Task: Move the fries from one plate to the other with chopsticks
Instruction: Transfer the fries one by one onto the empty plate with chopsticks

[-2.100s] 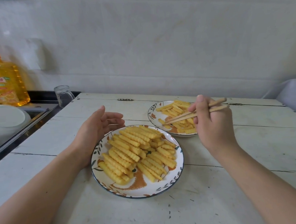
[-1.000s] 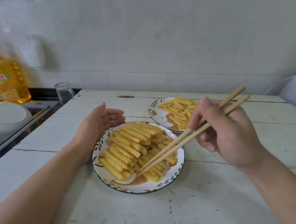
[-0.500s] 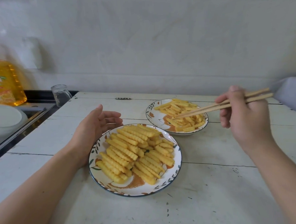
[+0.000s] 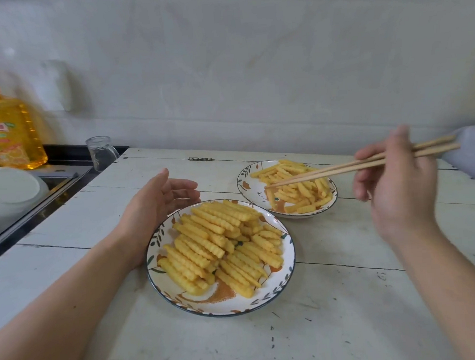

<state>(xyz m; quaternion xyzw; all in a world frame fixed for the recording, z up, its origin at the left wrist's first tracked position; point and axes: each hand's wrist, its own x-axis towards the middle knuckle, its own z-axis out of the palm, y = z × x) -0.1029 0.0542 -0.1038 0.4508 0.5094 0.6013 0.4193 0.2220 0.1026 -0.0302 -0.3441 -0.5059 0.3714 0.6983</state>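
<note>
Right hand grips chopsticks, tips over far plate's fries.

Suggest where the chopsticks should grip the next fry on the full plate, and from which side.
Take a top fry on the near plate, about. Grip it at mid-length across its narrow width, with the chopsticks in the right hand coming down from the upper right. It lies flat, uncovered, running diagonally, so the tips would likely straddle it.

Left hand relaxed, fingers loose; right hand raised, fingers pinching chopsticks.
</note>
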